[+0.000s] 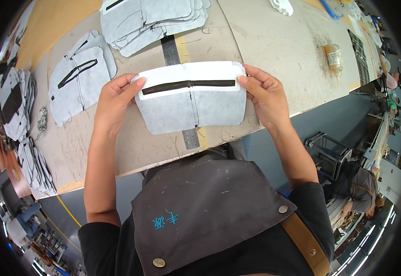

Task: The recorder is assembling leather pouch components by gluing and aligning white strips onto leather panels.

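A pale grey panel (168, 112) with rounded corners is stretched between my hands above the table. Along its far part lies a white strip (163, 74) with a long dark slot across it, and a dark seam runs down the panel's middle. My left hand (117, 99) pinches the left end, thumb on top and fingers beneath. At the right end my right hand (268, 99) grips it the same way, thumb on the white strip. Under the panel, a metal ruler (191, 139) shows beside a strip of yellow tape (202, 137).
Beyond the panel is a stack of similar grey panels (152, 32). More panels (78, 83) lie at the left, with further piles (16, 99) at the table's left end. A yellowish bottle (333, 59) lies on the right. A person (363, 193) is at the far right.
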Motion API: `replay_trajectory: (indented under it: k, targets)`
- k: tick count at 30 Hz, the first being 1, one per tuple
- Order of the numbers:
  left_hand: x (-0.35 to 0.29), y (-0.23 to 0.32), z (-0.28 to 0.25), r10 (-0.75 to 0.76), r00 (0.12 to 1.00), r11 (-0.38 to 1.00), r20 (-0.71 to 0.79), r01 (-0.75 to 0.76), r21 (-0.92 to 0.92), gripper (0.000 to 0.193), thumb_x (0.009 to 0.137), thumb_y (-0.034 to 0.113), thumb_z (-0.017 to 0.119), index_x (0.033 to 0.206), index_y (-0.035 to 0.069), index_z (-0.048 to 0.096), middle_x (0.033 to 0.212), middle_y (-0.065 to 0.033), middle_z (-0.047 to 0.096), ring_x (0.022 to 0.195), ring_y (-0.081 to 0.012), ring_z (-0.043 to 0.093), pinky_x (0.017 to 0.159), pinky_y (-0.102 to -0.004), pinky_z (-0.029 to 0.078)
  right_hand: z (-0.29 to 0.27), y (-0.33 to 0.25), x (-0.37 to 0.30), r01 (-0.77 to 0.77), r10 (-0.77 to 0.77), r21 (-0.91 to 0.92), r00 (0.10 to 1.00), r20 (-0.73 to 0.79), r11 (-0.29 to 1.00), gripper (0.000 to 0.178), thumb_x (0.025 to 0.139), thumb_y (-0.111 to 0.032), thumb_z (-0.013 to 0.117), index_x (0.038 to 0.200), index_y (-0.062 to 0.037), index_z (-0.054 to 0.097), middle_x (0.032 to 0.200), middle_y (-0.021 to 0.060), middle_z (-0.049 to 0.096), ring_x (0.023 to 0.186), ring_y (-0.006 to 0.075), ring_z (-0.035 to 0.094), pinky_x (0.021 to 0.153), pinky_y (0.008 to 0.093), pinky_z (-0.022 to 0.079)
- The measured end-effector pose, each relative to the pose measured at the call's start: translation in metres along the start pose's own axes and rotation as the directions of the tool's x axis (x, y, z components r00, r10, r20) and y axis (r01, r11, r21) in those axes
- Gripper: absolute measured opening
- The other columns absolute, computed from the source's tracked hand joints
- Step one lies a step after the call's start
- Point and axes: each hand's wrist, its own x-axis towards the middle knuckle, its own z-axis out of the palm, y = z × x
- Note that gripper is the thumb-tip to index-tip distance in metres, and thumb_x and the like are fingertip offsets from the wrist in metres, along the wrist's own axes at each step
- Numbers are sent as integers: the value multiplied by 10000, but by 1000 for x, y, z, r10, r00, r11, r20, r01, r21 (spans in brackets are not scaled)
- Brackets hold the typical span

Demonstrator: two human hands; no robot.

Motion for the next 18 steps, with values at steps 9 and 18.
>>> replay_trajectory:
  k: [9, 18]
  targets:
    - [-6, 0, 4, -34, 997, 999, -75, 31, -37, 323, 891, 207, 665, 1116, -22, 630, 938, -67, 693, 806, -104, 623, 729, -251, 480, -5, 12, 7, 30, -30, -3, 998, 50, 1000, 372, 876, -102, 674, 1210, 40, 595, 963, 60, 696, 866, 94, 626, 811, 237, 483]
    - [-8, -1, 11, -10, 1000, 999, -19, 9, -33, 309, 923, 221, 626, 1111, -25, 629, 932, -62, 697, 801, -94, 622, 716, -241, 479, -12, 18, 13, 31, -32, 54, 999, 22, 998, 334, 938, -119, 579, 1239, 25, 569, 1096, 64, 651, 935, 88, 606, 833, 238, 466]
